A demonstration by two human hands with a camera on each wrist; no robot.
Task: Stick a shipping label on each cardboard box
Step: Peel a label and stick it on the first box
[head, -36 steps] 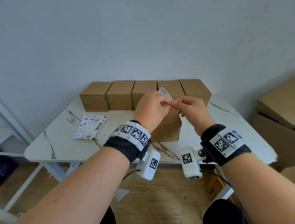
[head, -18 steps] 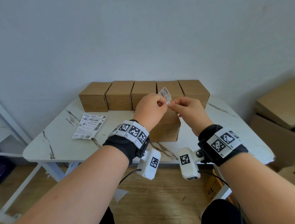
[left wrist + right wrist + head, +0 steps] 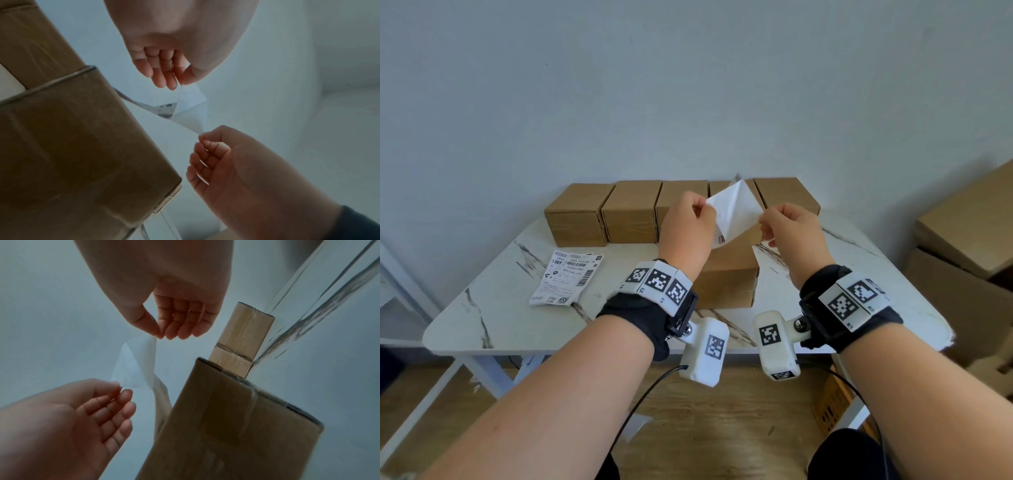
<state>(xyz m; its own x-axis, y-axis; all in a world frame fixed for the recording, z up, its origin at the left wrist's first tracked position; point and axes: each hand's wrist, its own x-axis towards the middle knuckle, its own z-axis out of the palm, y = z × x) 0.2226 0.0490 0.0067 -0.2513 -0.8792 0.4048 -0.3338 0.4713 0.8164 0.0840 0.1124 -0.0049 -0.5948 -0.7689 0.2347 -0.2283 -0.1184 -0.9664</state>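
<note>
My left hand point(image 3: 705, 205) and right hand point(image 3: 763, 219) each pinch a corner of a white shipping label point(image 3: 736, 212), held in the air. The sheet is splitting into two layers between them, and I cannot tell which hand has the backing. A bit of print shows at its lower edge. In the left wrist view the left hand point(image 3: 180, 84) is on top and the right hand point(image 3: 200, 134) below, with the label point(image 3: 191, 100) between. Under the hands a cardboard box point(image 3: 729, 274) stands on the marble table point(image 3: 500, 325). A pile of labels point(image 3: 568, 277) lies at the left.
Several cardboard boxes point(image 3: 578, 216) stand in a row along the table's back edge against the wall. Large cardboard cartons point(image 3: 962, 257) are stacked on the floor at the right. A white frame point(image 3: 393, 274) stands at the left, and a small carton point(image 3: 832, 404) sits under the table.
My hands were pinched together at one corner of the label. They have now drawn apart, left and right, peeling the sheet open so its white face spreads between them.
</note>
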